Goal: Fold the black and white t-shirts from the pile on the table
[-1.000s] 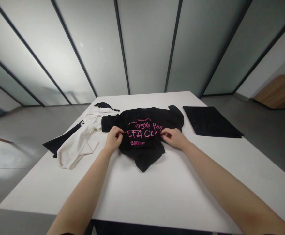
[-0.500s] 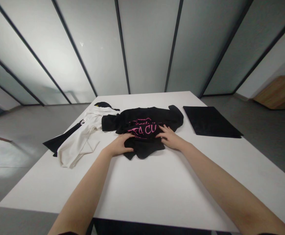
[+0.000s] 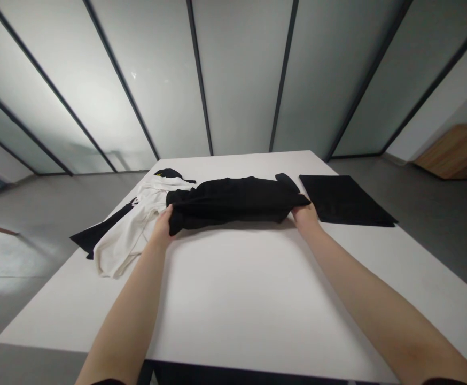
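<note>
The black garment (image 3: 233, 200) lies lengthwise across the far half of the table (image 3: 237, 299), roughly parallel to the far edge and well back from the near edge. The left hand (image 3: 162, 222) holds the garment's left end and the right hand (image 3: 306, 214) its right end, each closed on the cloth (the fingertips are hidden behind it).

From here the near rim could sag or crease in the middle, since only the two ends are held. An uneven pull could skew it. The left end touches the white garment (image 3: 131, 230) by the left edge, so a sideways tug might drag that along; the dark cloth (image 3: 107, 227) under it, which reaches past the left edge, might slip off.

Counted: two hands, one black garment held, one white garment, one dark cloth, one dark bundle (image 3: 169, 173) near the far left corner, perhaps joined to that cloth, and one flat black piece (image 3: 345, 198) at the right edge, its layers uncountable.
</note>
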Motion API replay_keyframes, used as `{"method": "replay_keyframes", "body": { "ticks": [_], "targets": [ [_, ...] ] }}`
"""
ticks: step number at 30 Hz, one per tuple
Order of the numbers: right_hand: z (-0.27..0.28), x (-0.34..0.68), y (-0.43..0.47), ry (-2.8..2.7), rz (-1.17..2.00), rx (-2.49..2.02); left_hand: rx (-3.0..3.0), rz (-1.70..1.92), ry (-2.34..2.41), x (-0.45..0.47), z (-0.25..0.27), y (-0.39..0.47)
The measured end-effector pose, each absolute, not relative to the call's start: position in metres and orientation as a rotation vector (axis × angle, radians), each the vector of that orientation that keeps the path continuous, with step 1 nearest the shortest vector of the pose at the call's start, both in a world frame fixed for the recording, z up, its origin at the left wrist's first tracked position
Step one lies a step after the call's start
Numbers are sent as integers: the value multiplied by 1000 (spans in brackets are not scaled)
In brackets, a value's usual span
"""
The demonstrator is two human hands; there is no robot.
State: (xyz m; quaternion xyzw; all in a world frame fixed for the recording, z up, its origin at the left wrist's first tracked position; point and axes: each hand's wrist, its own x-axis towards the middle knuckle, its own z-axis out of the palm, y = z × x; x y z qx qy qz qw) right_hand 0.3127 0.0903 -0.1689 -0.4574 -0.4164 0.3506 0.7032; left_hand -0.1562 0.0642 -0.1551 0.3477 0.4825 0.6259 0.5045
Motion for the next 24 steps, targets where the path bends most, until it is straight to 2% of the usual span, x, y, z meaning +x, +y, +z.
{"method": "replay_keyframes", "body": {
  "ticks": [4,9,12,14,19,24],
  "targets": [
    [-160,326,101,-643,1046,-1051,664,1284,1008,-170,-159,62],
    [-147,337,89,-692,1479,-1192,733,1329,963,-164,-160,55],
    [-138,340,79,-756,1616,-1200,772,1315,1052,-156,-156,53],
    [-132,340,76,-775,1589,-1181,757,1360,1118,-151,-153,55],
    [-108,341,76,-719,1300,-953,680,1660,1106,-143,-136,61],
    [-68,361,57,-750,1277,-913,839,1630,904,-151,-98,40]
  ]
}}
